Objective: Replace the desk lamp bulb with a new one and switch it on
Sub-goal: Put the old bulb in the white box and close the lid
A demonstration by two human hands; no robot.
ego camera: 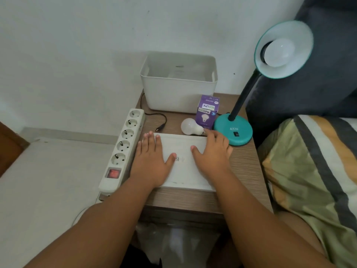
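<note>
Both our hands lie flat, palms down, fingers spread, gripping nothing: left hand (152,161) on the left part of a white flat box (183,171) on the desk (243,167), right hand (214,151) on its right part. Loose bulb (190,126) lies on its side just past the box's far edge, screw base pointing at our right fingertips, very near them; contact we can't tell. Purple bulb carton (206,112) stands just behind it. Teal lamp (233,131) base sits right of our right hand, its shade raised, a bulb (279,53) in the socket. Power strip (123,147) runs along the desk's left edge beside our left hand.
</note>
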